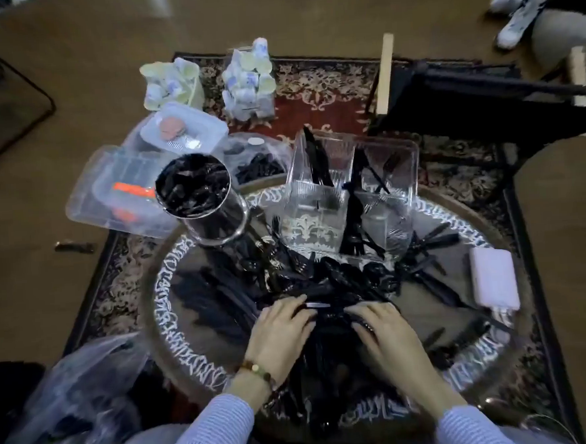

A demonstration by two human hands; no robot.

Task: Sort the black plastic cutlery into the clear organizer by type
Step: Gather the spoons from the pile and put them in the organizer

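A heap of black plastic cutlery lies across the round silver tray. Behind it stands the clear organizer, with knives upright in its back left compartment and forks in its right compartments. My left hand and my right hand rest side by side on the near part of the heap, fingers bent over the black pieces. Whether either hand grips a piece is not plain from this blurred view.
A metal canister full of black cutlery stands at the tray's back left. Clear plastic boxes sit left of it. A pink box lies on the tray's right. A plastic bag is at my left knee, a black stand at back right.
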